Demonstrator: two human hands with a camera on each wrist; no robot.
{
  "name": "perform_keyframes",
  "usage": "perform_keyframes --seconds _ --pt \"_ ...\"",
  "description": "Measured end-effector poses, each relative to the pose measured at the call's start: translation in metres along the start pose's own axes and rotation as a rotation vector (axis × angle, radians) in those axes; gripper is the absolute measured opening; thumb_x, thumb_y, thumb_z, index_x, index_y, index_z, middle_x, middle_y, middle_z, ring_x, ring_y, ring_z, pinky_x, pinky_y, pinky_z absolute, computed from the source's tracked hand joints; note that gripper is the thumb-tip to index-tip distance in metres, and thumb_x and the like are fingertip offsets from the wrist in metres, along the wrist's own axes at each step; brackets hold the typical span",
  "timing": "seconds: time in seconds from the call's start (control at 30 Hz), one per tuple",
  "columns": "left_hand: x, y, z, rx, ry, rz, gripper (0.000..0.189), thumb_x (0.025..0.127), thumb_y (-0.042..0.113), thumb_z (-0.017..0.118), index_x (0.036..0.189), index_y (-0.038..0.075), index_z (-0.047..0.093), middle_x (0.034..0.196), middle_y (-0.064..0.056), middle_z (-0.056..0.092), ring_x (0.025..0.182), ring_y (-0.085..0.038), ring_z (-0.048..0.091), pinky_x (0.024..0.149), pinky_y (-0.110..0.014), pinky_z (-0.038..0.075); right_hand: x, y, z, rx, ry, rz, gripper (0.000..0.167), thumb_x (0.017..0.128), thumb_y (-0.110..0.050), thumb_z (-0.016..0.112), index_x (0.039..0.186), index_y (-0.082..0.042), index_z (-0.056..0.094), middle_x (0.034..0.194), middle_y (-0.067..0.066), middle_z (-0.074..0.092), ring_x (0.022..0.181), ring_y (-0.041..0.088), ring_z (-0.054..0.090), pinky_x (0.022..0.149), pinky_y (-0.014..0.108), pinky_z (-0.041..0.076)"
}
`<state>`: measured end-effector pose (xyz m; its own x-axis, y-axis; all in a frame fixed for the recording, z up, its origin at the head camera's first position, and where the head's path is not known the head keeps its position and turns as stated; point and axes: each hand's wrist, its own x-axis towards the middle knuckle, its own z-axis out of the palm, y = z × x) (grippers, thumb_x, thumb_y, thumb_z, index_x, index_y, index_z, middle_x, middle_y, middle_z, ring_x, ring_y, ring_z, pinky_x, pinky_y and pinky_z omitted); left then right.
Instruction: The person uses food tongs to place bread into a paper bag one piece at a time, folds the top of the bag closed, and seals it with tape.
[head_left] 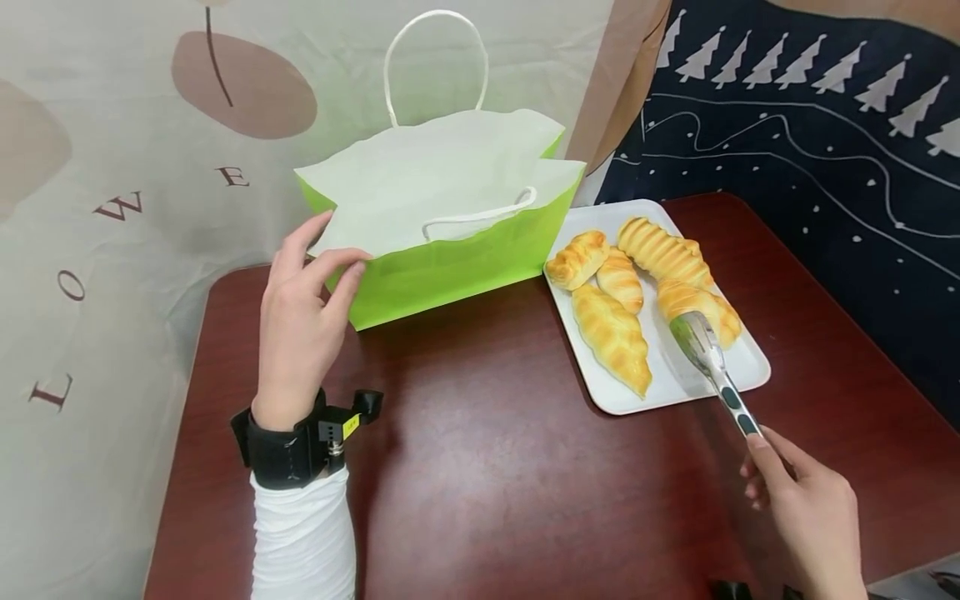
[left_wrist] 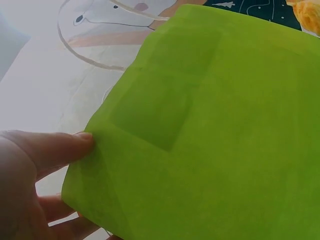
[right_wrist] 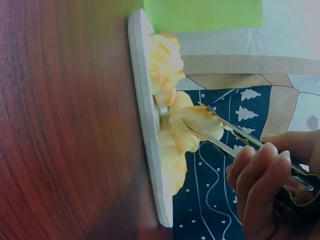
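My left hand (head_left: 300, 312) pinches the left top edge of a green paper bag (head_left: 450, 271) with a white inside and white handles. In the left wrist view the thumb (left_wrist: 75, 145) lies on the bag's green outer face and the other fingers are partly hidden by it. My right hand (head_left: 810, 500) grips metal tongs (head_left: 723, 383) with dark inlays on their handles. The tong tips are at a golden bread roll (head_left: 693, 300) on the near right of a white tray (head_left: 671, 379). In the right wrist view the tong arms (right_wrist: 240, 135) stand slightly apart, around the roll's end.
Several other breads share the tray: a ridged long one (head_left: 652, 246), a pointed one (head_left: 611, 333) and smaller ones to the left. Bag and tray stand on a dark red table (head_left: 510, 467). Behind hang a pale printed cloth (head_left: 135, 275) and a navy cloth with trees (head_left: 795, 150).
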<state>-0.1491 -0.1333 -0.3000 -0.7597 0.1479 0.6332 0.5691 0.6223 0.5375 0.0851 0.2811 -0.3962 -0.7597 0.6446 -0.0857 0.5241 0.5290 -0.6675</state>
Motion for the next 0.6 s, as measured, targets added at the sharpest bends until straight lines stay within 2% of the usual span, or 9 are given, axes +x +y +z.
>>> perform_keyframes --seconds 0.33,0.6 --pt "0.000 0.002 0.000 -0.019 0.014 0.030 0.014 0.084 0.024 0.062 0.088 0.013 0.071 0.133 0.005 0.042 0.103 -0.021 0.044 0.067 -0.031 0.034 0.003 -0.018 -0.012 0.018 0.084 -0.096 0.041 0.088 -0.039 0.053 0.116 -0.010 0.059 0.063 0.003 0.060 0.048 0.013 0.053 0.043 0.021 0.041" --pt "0.000 0.007 0.003 -0.038 0.053 0.103 0.012 0.083 0.014 0.063 0.091 0.014 0.073 0.132 0.000 0.044 0.117 -0.022 0.039 0.080 -0.039 0.036 0.013 -0.046 -0.020 -0.010 0.140 -0.244 0.031 0.089 -0.034 0.053 0.112 -0.014 0.061 0.061 0.001 0.058 0.046 0.009 0.051 0.043 0.019 0.038"
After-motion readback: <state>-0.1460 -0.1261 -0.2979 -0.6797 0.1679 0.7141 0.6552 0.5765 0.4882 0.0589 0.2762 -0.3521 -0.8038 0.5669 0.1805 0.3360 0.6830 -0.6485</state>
